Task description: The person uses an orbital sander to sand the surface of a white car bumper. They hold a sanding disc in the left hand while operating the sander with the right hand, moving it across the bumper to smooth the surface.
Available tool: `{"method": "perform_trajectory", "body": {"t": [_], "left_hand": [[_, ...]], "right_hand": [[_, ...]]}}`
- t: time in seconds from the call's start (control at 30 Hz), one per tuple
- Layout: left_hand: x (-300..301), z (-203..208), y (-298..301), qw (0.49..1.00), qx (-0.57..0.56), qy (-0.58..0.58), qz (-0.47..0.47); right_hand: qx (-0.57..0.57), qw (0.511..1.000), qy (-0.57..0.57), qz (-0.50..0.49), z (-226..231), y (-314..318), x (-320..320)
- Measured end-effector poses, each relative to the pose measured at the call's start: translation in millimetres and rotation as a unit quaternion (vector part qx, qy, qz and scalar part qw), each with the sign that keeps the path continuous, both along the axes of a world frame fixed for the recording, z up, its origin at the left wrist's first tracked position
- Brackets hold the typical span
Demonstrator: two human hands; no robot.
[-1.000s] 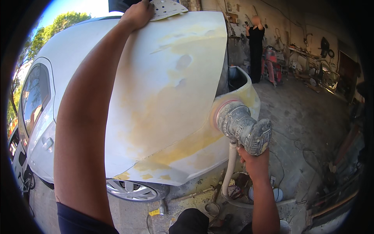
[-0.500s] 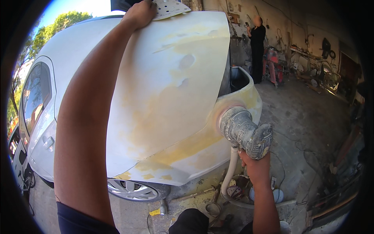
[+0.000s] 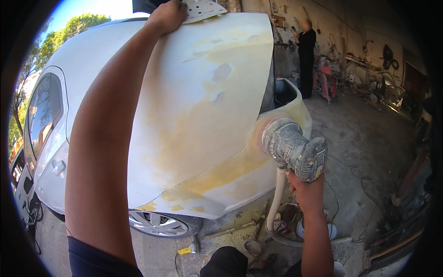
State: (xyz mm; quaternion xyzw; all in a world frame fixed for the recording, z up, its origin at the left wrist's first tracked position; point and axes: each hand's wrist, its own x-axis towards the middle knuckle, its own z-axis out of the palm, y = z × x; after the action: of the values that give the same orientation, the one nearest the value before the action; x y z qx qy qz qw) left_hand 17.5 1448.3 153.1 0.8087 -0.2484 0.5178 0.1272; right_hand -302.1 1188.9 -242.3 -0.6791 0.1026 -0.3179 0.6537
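A dusty grey orbital sander (image 3: 295,150) presses its round pad against the car's rear corner, just below the empty tail-light opening (image 3: 285,94). My right hand (image 3: 307,184) is wrapped around the sander from below. A pale ribbed hose (image 3: 278,194) hangs down from it. My left arm reaches up over the white car body panel (image 3: 207,115), which has yellowish and grey patches. At its top edge my left hand (image 3: 167,17) is closed, with its fingers curled at a perforated pale sanding sheet (image 3: 205,11). The fingertips are partly hidden.
Below the panel is the car's wheel (image 3: 159,224). Cans (image 3: 331,231), hose and loose tools lie on the floor at lower right. A person in dark clothes (image 3: 306,60) stands at the back beside a red machine (image 3: 324,76). A cluttered bench (image 3: 364,62) lines the wall.
The sander and my right hand have shifted slightly right and up in the view, the pad staying at the rear corner. My left hand stays at the panel's top edge.
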Motion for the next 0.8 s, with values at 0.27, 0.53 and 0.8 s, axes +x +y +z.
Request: {"method": "perform_trajectory", "body": {"t": [0.27, 0.53, 0.8], "left_hand": [[-1.0, 3.5, -1.8, 1.0, 0.0, -0.007, 0.001], [0.1, 4.5, -5.6, 1.0, -0.01, -0.007, 0.004], [6.9, 8.6, -5.3, 1.0, -0.001, -0.026, -0.016]], "right_hand": [[0.013, 0.997, -0.063, -0.048, -0.8, 14.4, 3.6], [0.025, 1.0, 0.011, 0.012, -5.4, -6.3, -0.4], [0.012, 0.999, -0.026, -0.024, 1.2, 7.8, 1.1]]}}
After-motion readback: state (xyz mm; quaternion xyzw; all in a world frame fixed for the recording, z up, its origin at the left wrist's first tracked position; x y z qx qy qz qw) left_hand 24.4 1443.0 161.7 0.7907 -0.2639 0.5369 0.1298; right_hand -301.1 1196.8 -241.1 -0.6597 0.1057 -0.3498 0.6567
